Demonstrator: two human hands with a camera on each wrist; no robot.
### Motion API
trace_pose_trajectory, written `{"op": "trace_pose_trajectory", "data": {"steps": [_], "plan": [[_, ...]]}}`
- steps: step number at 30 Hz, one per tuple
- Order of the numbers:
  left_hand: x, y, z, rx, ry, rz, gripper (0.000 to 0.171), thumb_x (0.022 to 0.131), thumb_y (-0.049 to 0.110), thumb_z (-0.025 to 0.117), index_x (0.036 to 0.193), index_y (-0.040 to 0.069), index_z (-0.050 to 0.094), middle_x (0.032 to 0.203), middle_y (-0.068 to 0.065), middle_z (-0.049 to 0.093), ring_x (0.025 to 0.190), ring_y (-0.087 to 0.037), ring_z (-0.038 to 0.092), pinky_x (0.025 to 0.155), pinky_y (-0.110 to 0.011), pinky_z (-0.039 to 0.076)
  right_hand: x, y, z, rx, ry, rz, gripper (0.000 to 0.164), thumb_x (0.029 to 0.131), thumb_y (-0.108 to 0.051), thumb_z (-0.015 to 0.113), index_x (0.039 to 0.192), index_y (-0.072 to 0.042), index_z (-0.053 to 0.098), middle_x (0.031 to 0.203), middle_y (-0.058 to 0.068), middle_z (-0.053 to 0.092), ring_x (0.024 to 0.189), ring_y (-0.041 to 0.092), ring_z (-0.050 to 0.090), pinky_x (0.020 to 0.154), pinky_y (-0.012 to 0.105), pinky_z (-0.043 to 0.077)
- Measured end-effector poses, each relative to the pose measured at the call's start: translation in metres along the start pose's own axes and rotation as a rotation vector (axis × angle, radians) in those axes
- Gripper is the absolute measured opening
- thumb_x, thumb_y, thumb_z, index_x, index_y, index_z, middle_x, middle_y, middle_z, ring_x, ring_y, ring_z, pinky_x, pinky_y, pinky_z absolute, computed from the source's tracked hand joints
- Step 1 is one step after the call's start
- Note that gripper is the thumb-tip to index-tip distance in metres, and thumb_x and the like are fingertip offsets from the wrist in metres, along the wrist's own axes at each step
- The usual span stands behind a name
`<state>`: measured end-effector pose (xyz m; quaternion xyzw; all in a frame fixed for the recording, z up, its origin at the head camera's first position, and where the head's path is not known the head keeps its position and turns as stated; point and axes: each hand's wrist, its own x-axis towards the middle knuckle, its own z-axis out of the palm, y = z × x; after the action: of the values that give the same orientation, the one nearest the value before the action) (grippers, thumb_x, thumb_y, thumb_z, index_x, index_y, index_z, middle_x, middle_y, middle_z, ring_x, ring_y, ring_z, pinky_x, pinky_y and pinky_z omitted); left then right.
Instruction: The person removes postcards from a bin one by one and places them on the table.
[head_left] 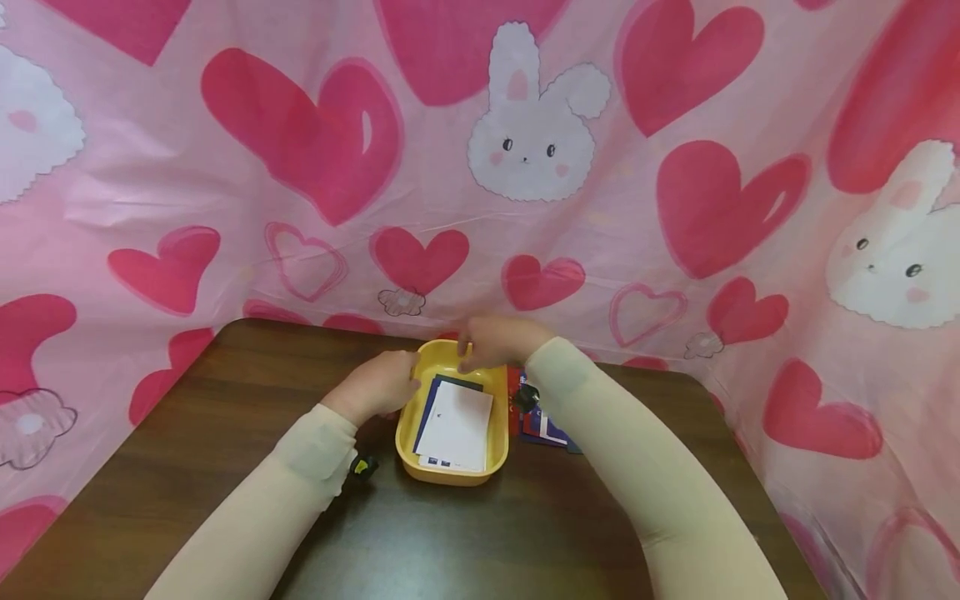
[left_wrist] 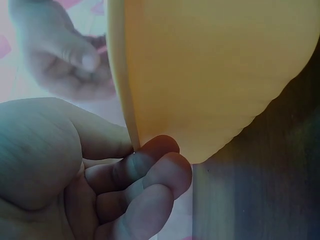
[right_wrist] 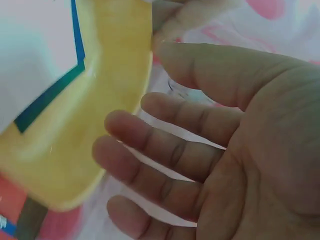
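Observation:
A yellow plastic tray [head_left: 452,477] sits on the table. In it lies a white sheet or booklet [head_left: 459,423] on top of dark blue ones [head_left: 428,414]. My left hand [head_left: 381,385] pinches the tray's left rim between thumb and curled fingers, as the left wrist view shows on the tray's outer wall [left_wrist: 220,70]. My right hand [head_left: 498,340] is over the tray's far right end. Its fingers [right_wrist: 165,150] are spread and slightly bent, close to the rim, with nothing in them.
Red and blue booklets [head_left: 542,427] lie just right of the tray, partly hidden by my right sleeve [head_left: 630,450]. A pink cloth [head_left: 442,192] with hearts and rabbits hangs behind the dark wooden table [head_left: 420,542].

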<state>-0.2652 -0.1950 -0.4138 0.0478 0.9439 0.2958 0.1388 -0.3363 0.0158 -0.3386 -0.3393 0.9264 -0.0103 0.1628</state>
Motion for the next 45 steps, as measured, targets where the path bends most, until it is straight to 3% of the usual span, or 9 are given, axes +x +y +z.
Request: {"op": "trace_pose_trajectory", "data": {"steps": [5, 9, 13, 15, 21, 29, 40, 42, 45], "plan": [[0.002, 0.0, -0.001, -0.015, -0.012, 0.0, 0.059, 0.104, 0.02, 0.068, 0.159, 0.009, 0.049, 0.097, -0.013, 0.069, 0.066, -0.026, 0.071, 0.056, -0.032, 0.064, 0.028, -0.019, 0.015, -0.098, -0.046, -0.011, 0.033, 0.09, -0.043, 0.083, 0.11, -0.016, 0.081, 0.094, -0.005, 0.071, 0.083, 0.016, 0.063, 0.074, 0.028, 0.055], [0.002, 0.001, 0.0, -0.012, -0.012, 0.018, 0.057, 0.104, 0.019, 0.068, 0.157, 0.008, 0.051, 0.096, -0.013, 0.069, 0.065, -0.026, 0.071, 0.056, -0.032, 0.063, 0.038, -0.024, 0.03, -0.163, -0.108, -0.002, 0.034, 0.085, -0.045, 0.089, 0.101, -0.017, 0.077, 0.082, -0.004, 0.066, 0.077, 0.017, 0.059, 0.074, 0.03, 0.052], [-0.001, 0.003, 0.0, -0.012, -0.007, 0.033, 0.055, 0.104, 0.018, 0.068, 0.155, 0.008, 0.053, 0.095, -0.012, 0.07, 0.064, -0.026, 0.071, 0.057, -0.032, 0.064, 0.037, -0.025, 0.04, -0.114, -0.107, 0.048, 0.047, 0.077, -0.045, 0.096, 0.11, -0.017, 0.077, 0.086, -0.005, 0.071, 0.082, 0.018, 0.063, 0.082, 0.033, 0.058], [-0.002, 0.004, 0.0, -0.01, -0.002, 0.033, 0.054, 0.104, 0.018, 0.068, 0.155, 0.008, 0.053, 0.095, -0.012, 0.07, 0.065, -0.026, 0.071, 0.057, -0.032, 0.064, 0.036, -0.025, 0.044, -0.038, -0.096, 0.093, 0.055, 0.073, -0.041, 0.098, 0.117, -0.018, 0.076, 0.093, -0.005, 0.073, 0.088, 0.019, 0.065, 0.089, 0.037, 0.061], [-0.004, 0.003, -0.001, 0.01, 0.0, 0.026, 0.062, 0.104, 0.018, 0.068, 0.161, 0.007, 0.046, 0.096, -0.013, 0.068, 0.062, -0.026, 0.07, 0.055, -0.03, 0.063, 0.036, -0.022, 0.056, 0.09, -0.088, 0.186, 0.074, 0.063, -0.034, 0.102, 0.13, -0.028, 0.069, 0.107, -0.009, 0.07, 0.105, 0.018, 0.063, 0.103, 0.049, 0.059], [-0.001, 0.001, -0.001, 0.031, 0.003, 0.03, 0.062, 0.104, 0.018, 0.068, 0.161, 0.006, 0.046, 0.093, -0.014, 0.068, 0.058, -0.026, 0.069, 0.052, -0.031, 0.062, 0.034, -0.026, 0.058, 0.012, -0.071, 0.158, 0.066, 0.066, -0.037, 0.1, 0.124, -0.024, 0.073, 0.102, -0.008, 0.071, 0.102, 0.017, 0.064, 0.105, 0.046, 0.058], [0.0, 0.002, 0.0, 0.05, 0.021, 0.066, 0.053, 0.104, 0.017, 0.066, 0.153, 0.002, 0.053, 0.093, -0.014, 0.068, 0.055, -0.025, 0.068, 0.049, -0.033, 0.06, 0.04, -0.018, 0.058, 0.017, -0.033, 0.118, 0.082, 0.069, -0.038, 0.1, 0.141, -0.029, 0.061, 0.121, -0.005, 0.069, 0.11, 0.02, 0.062, 0.107, 0.048, 0.056], [0.0, 0.002, 0.0, 0.05, 0.023, 0.066, 0.05, 0.105, 0.017, 0.065, 0.152, 0.003, 0.055, 0.093, -0.014, 0.068, 0.055, -0.025, 0.068, 0.049, -0.033, 0.06, 0.04, -0.017, 0.056, 0.034, -0.01, 0.111, 0.079, 0.072, -0.034, 0.099, 0.14, -0.029, 0.061, 0.12, -0.004, 0.07, 0.108, 0.02, 0.063, 0.106, 0.048, 0.057], [0.0, 0.002, -0.001, 0.047, 0.02, 0.067, 0.046, 0.105, 0.016, 0.064, 0.148, 0.003, 0.057, 0.092, -0.014, 0.068, 0.055, -0.025, 0.068, 0.049, -0.034, 0.06, 0.04, -0.016, 0.051, 0.027, 0.009, 0.08, 0.06, 0.08, -0.027, 0.094, 0.134, -0.022, 0.067, 0.116, -0.002, 0.071, 0.102, 0.021, 0.065, 0.101, 0.043, 0.06]]}}
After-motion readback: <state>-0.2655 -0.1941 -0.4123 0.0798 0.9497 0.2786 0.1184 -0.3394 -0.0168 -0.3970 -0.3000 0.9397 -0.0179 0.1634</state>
